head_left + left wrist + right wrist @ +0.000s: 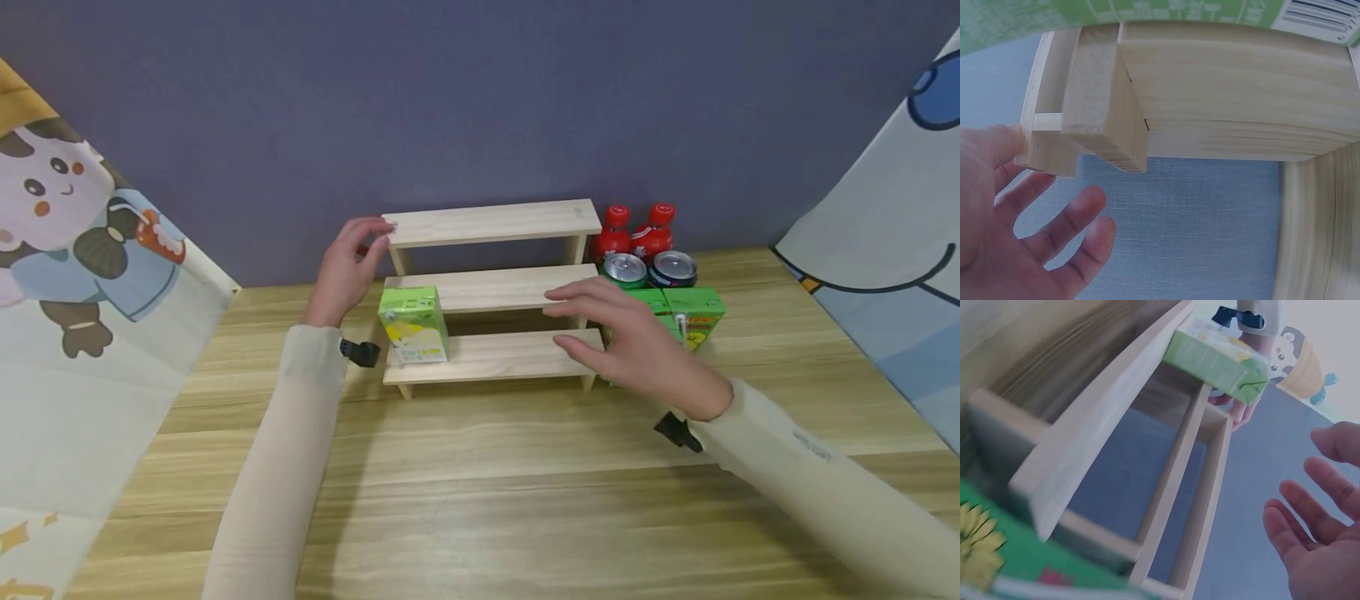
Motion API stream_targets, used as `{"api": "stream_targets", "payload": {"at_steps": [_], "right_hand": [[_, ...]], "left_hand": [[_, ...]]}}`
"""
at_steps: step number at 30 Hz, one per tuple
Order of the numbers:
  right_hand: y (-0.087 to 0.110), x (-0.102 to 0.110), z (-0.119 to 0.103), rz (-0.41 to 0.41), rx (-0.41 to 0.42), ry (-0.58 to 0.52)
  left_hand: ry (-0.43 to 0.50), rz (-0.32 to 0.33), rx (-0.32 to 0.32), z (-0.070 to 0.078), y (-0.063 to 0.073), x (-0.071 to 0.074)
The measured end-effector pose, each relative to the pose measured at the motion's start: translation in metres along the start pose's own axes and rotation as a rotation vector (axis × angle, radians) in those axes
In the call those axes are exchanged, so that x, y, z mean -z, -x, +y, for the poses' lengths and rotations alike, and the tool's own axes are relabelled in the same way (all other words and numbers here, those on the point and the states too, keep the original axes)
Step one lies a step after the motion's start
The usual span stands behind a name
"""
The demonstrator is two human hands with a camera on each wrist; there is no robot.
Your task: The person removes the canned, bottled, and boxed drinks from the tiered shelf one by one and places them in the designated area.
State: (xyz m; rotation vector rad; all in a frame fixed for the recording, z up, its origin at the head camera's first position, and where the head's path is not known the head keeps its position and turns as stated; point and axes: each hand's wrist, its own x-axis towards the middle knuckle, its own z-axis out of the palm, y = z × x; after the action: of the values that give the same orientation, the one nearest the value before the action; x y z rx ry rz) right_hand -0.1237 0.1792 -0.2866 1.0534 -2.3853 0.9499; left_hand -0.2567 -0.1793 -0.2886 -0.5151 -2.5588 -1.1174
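Observation:
A three-tier wooden step shelf [495, 289] stands against the back wall. My left hand [347, 271] is at the left end of its top tier; thumb and index finger pinch the corner, the other fingers spread below in the left wrist view. A green and yellow drink carton [415, 327] stands upright on the lowest tier at the left. My right hand [618, 333] hovers at the shelf's right end, fingers loosely bent, holding nothing. In the right wrist view its fingers [1307, 506] are apart from the shelf. It partly hides green drink cartons [693, 310] on the right.
Right of the shelf, two red-capped bottles [651, 237] stand at the back, with two cans [672, 268] before them and the green cartons in front. The wood-grain table [480, 483] extends toward me. Cartoon-printed panels [112, 225] flank both sides.

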Motion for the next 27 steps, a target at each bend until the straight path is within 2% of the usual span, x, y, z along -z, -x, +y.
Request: {"api": "stream_targets", "payload": {"at_steps": [7, 14, 23, 27], "right_hand": [[-0.019, -0.014, -0.012, -0.033, -0.005, -0.01], [-0.037, -0.032, -0.026, -0.101, -0.013, -0.023], [-0.062, -0.052, -0.038, -0.189, -0.025, 0.011], [-0.069, -0.059, -0.041, -0.194, -0.014, 0.019]], "left_hand": [[-0.003, 0.001, 0.001, 0.0, 0.0, 0.001], [-0.009, -0.004, 0.008, -0.001, 0.0, 0.001], [-0.012, 0.002, 0.001, -0.001, 0.0, 0.001], [-0.011, 0.005, 0.001, 0.0, 0.001, 0.001]]}}
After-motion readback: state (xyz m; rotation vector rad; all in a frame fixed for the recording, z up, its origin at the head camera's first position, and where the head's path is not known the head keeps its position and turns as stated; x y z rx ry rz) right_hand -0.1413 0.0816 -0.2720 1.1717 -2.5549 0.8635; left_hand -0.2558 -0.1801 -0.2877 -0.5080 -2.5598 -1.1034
